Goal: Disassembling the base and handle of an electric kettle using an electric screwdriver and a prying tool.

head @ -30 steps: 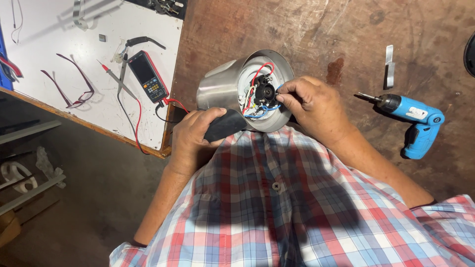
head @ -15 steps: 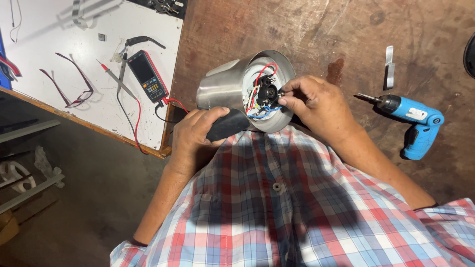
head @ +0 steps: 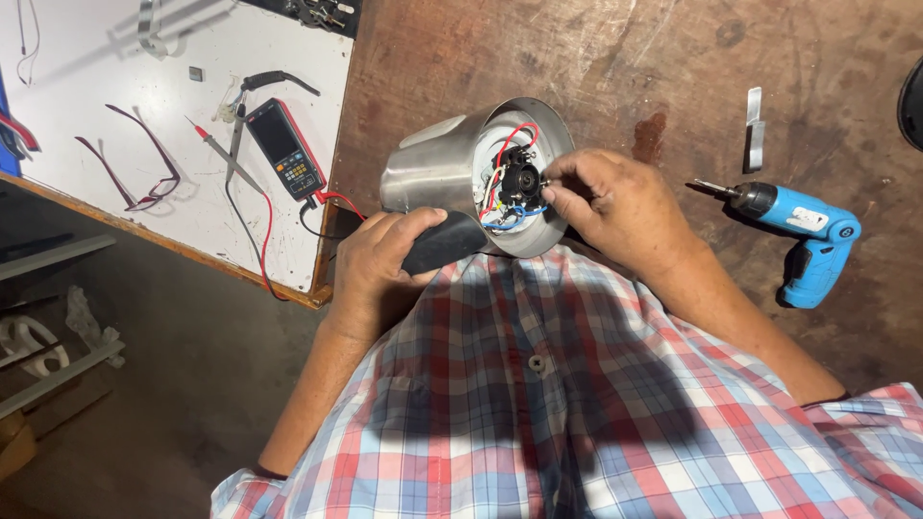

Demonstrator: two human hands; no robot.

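Observation:
A stainless steel electric kettle (head: 437, 173) lies on its side on the brown table, its open base facing me. Inside the base I see a black part (head: 522, 180) with red, blue and white wires around it. My left hand (head: 385, 259) is wrapped around the kettle's black handle (head: 447, 245). My right hand (head: 611, 207) rests at the right rim of the base, its fingertips pinched on the black part's right edge.
A blue cordless screwdriver (head: 803, 235) lies to the right of my right hand, a small metal strip (head: 755, 130) beyond it. On the white board (head: 173, 58) at left lie a multimeter (head: 284, 149) with red and black leads and a pair of glasses (head: 135, 168).
The kettle and both hands stay in nearly the same place; my right fingertips shift only slightly at the black part.

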